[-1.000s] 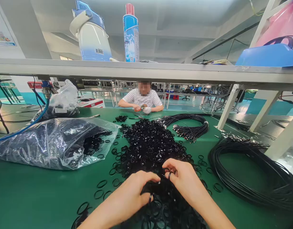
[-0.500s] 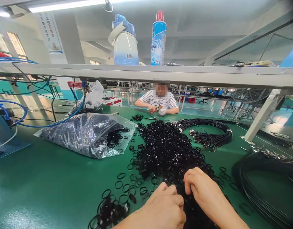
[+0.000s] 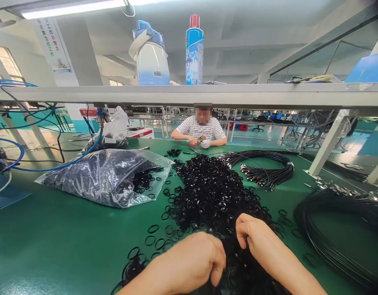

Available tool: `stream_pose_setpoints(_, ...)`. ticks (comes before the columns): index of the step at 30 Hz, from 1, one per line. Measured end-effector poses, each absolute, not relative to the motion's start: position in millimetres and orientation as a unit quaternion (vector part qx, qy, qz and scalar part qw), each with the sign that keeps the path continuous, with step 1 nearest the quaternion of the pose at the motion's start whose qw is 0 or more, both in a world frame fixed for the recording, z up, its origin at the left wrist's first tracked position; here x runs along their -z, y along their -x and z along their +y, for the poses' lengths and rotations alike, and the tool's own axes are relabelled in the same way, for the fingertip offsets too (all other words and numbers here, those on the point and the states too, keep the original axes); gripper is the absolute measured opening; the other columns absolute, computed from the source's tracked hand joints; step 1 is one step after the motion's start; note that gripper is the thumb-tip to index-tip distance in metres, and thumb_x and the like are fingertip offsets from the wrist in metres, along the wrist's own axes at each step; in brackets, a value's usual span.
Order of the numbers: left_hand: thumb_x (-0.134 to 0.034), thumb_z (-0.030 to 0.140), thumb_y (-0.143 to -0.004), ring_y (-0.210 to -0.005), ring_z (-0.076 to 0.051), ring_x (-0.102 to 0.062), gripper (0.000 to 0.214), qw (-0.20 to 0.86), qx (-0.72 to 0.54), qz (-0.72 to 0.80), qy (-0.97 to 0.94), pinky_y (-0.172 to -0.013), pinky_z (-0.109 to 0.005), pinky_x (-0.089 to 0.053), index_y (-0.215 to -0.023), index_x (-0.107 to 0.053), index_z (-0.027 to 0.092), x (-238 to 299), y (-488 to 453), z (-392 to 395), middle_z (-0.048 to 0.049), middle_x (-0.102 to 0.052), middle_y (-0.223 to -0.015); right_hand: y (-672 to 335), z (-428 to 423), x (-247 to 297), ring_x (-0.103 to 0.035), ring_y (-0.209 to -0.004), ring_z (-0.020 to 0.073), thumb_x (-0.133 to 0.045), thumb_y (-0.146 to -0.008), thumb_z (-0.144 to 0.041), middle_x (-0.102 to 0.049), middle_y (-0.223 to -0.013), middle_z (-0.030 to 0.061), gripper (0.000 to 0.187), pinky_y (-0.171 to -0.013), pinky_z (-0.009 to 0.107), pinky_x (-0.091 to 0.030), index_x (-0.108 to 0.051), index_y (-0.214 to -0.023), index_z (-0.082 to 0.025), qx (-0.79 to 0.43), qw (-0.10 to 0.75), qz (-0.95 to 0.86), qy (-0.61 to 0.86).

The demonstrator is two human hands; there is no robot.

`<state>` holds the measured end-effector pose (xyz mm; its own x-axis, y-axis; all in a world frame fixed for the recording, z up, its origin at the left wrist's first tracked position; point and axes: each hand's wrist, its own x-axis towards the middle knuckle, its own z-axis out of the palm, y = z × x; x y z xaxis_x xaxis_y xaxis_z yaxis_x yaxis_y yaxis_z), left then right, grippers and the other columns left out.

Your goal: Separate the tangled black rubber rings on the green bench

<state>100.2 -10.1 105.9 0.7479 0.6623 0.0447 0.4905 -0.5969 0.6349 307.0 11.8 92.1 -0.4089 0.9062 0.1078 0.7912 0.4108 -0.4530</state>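
A large heap of black rubber rings point(image 3: 207, 192) spreads over the green table in front of me. At the near end of the heap, my left hand point(image 3: 196, 258) is closed, its fingers curled downward and its back toward me. My right hand point(image 3: 253, 231) is closed as well, bent at the wrist over the heap's right side. Whatever the fingertips of either hand hold, if anything, is hidden. Loose rings point(image 3: 150, 240) lie scattered left of my left hand, with a smaller clump of rings point(image 3: 133, 268) beside my left forearm.
A clear plastic bag point(image 3: 99, 176) of black rings lies open at left. Coiled black cables point(image 3: 318, 246) rest at right, with another cable bundle point(image 3: 269, 159) farther back. A shelf point(image 3: 176, 94) crosses above, bearing a thermos point(image 3: 152, 57) and spray can point(image 3: 194, 53). A co-worker point(image 3: 204, 127) sits opposite.
My left hand has rolled over and its fingers have shifted down toward me. My right hand has barely moved. The whole view has swung slightly to the right.
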Motion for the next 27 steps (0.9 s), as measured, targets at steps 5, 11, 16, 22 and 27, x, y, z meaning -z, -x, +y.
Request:
stream_pose_setpoints(5,-0.039,0.002,-0.076,-0.083,-0.013,-0.060,0.033,0.240,-0.238,0.461,-0.820,-0.078,-0.023,-0.042,-0.078,-0.066,0.021,-145.2,-51.0,-0.4,0.0018,-0.067,-0.086,-311.1,9.3,-94.6,-0.051,-0.078,0.0149,-0.036,-0.056,0.003,-0.058,-0.077,-0.0008,0.026,-0.065,0.025,-0.030,-0.051,-0.056,-0.018,-0.116,0.152,-0.848,0.495)
stream_pose_setpoints(11,-0.044,0.018,-0.086,-0.082,-0.015,-0.058,0.022,0.247,-0.148,0.578,-0.764,-0.072,-0.023,-0.041,-0.088,-0.066,0.025,-138.4,15.3,-33.5,0.0030,-0.065,-0.087,-310.3,13.4,-90.2,-0.056,-0.073,0.0162,-0.045,-0.072,-0.007,-0.062,-0.077,-0.0020,0.021,-0.064,0.027,-0.032,-0.058,-0.072,-0.023,-0.133,0.137,-0.828,0.527)
stream_pose_setpoints(16,-0.059,0.030,-0.081,-0.090,-0.019,-0.055,0.018,0.276,-0.110,0.596,-0.746,-0.077,-0.026,-0.040,-0.098,-0.063,0.027,-114.6,10.4,-58.7,0.0012,-0.061,-0.096,-299.9,7.8,-91.2,-0.060,-0.077,0.0168,-0.045,-0.076,-0.008,-0.066,-0.080,-0.0038,0.024,-0.066,0.027,-0.033,-0.062,-0.076,-0.026,-0.142,0.157,-0.827,0.521)
stream_pose_setpoints(22,-0.056,0.025,-0.081,-0.081,-0.017,-0.052,0.006,0.269,-0.135,0.605,-0.737,-0.072,-0.026,-0.037,-0.080,-0.062,0.023,-105.6,-9.9,-61.2,0.0018,-0.059,-0.082,-286.4,-6.0,-98.9,-0.059,-0.072,0.0165,-0.053,-0.074,-0.010,-0.067,-0.074,-0.0048,0.020,-0.064,0.027,-0.034,-0.064,-0.074,-0.027,-0.191,0.179,-0.825,0.501)
stream_pose_setpoints(27,-0.054,0.034,-0.085,-0.070,-0.013,-0.048,0.016,0.420,-0.280,0.543,-0.671,-0.063,-0.023,-0.035,-0.082,-0.058,0.019,-108.9,-37.1,-49.9,0.0033,-0.056,-0.073,-254.1,-23.7,-99.4,-0.061,-0.075,0.0143,-0.066,-0.070,-0.019,-0.068,-0.083,-0.0044,0.020,-0.065,0.022,-0.041,-0.067,-0.088,-0.028,-0.386,0.298,-0.758,0.433)
